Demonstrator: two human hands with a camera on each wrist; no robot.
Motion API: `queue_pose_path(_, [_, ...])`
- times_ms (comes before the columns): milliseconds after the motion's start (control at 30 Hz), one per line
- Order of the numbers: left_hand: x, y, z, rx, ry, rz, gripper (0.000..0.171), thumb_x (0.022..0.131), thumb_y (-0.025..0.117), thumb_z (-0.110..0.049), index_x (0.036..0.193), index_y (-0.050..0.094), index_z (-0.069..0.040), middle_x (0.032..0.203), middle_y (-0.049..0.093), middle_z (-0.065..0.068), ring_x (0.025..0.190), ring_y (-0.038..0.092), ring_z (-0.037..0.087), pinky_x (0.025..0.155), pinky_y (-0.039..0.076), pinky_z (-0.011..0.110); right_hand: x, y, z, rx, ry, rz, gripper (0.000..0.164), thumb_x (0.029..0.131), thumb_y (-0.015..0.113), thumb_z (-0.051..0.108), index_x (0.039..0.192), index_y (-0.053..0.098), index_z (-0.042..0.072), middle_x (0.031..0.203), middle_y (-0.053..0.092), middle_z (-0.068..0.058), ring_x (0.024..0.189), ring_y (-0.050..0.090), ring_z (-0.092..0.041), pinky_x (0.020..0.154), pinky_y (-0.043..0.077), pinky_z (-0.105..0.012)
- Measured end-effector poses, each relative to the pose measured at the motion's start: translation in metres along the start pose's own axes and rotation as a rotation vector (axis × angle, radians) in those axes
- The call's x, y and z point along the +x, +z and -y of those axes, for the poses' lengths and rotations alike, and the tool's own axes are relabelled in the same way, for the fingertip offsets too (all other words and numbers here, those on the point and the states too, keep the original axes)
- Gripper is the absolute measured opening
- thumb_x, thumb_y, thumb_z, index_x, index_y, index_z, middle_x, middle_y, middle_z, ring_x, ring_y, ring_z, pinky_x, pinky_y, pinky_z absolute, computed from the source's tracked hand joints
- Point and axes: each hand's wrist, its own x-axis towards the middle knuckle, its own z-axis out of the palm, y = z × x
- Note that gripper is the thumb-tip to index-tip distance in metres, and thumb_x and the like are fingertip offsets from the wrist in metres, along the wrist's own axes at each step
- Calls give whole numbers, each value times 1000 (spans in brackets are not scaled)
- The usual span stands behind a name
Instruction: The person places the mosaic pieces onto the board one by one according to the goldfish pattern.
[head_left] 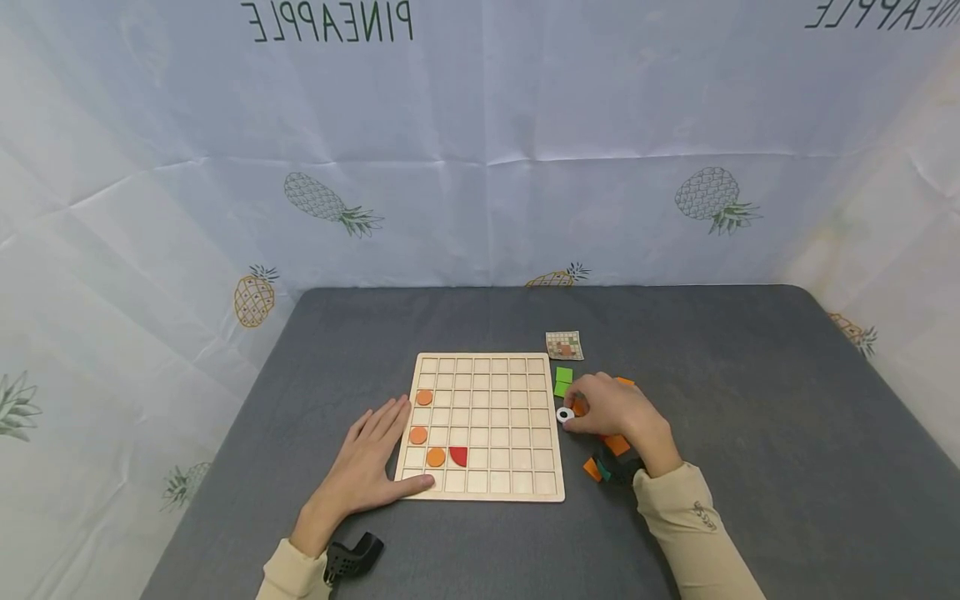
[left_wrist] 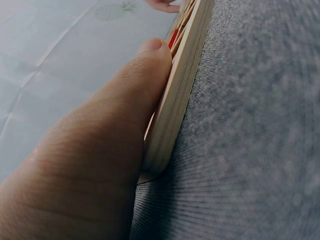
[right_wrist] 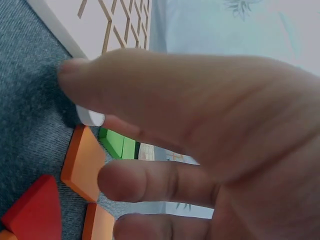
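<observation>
A pale wooden grid board (head_left: 495,429) lies on the dark table. On its left part sit orange discs (head_left: 436,457) and a red quarter-circle piece (head_left: 458,456). My left hand (head_left: 371,458) rests at the board's left edge, fingers straight, thumb (left_wrist: 135,85) over the near left corner. Just off the right edge, my right hand (head_left: 611,408) pinches a small white round piece with a black ring (head_left: 565,415) between thumb and index finger. In the right wrist view most of that white piece (right_wrist: 90,117) is hidden behind the thumb.
Two green squares (head_left: 563,382) and a small patterned card (head_left: 565,345) lie beyond the right hand. Orange pieces (right_wrist: 85,162) and a red piece (right_wrist: 37,212) lie beneath it. Near the right wrist are more orange pieces (head_left: 592,469). A pineapple-print cloth (head_left: 480,167) hangs behind.
</observation>
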Motion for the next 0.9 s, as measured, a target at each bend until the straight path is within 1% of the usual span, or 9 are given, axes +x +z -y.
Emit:
queue_pose_path(133, [0, 0, 0, 1, 1, 3, 114, 78, 68, -75, 161, 30, -8, 168, 33, 11, 155, 34, 34, 123, 26, 59, 1, 0, 0, -9, 6, -47, 18, 87, 82, 29, 99, 75, 17, 75, 61, 2, 63, 51, -13, 56, 41, -28])
queue_pose_path(267, [0, 0, 0, -4, 1, 4, 114, 78, 68, -75, 161, 30, -7, 168, 33, 11, 155, 34, 34, 123, 25, 59, 1, -1, 5, 30, 8, -95, 21, 88, 81, 31, 101, 77, 16, 70, 63, 2, 58, 53, -12, 53, 41, -27])
queue_pose_path(367, [0, 0, -1, -9, -1, 3, 114, 78, 69, -74, 161, 31, -7, 168, 33, 11, 155, 34, 34, 123, 26, 59, 0, -1, 11, 74, -23, -148, 24, 87, 82, 31, 102, 78, 13, 64, 61, 2, 53, 51, -11, 50, 40, -26])
queue_pose_path(500, [0, 0, -1, -15, -2, 9, 114, 78, 68, -75, 162, 30, -8, 168, 32, 11, 155, 33, 34, 123, 25, 60, -1, 1, 21, 127, -68, -212, 23, 87, 82, 28, 102, 78, 12, 58, 57, 3, 50, 48, -11, 49, 37, -25])
queue_pose_path(733, [0, 1, -2, -19, -6, 9, 113, 79, 68, -75, 162, 30, -8, 168, 32, 11, 155, 34, 35, 123, 25, 60, 3, 12, 48, 183, -27, -248, 28, 86, 83, 31, 106, 78, 13, 61, 55, 3, 49, 45, -13, 45, 32, -24])
queue_pose_path(900, [-1, 0, -2, -26, -10, 11, 113, 79, 68, -74, 162, 30, -8, 168, 32, 11, 155, 33, 35, 123, 25, 61, 7, 20, 66, 206, -55, -254, 26, 84, 84, 32, 103, 78, 15, 59, 54, 4, 48, 45, -12, 45, 32, -23])
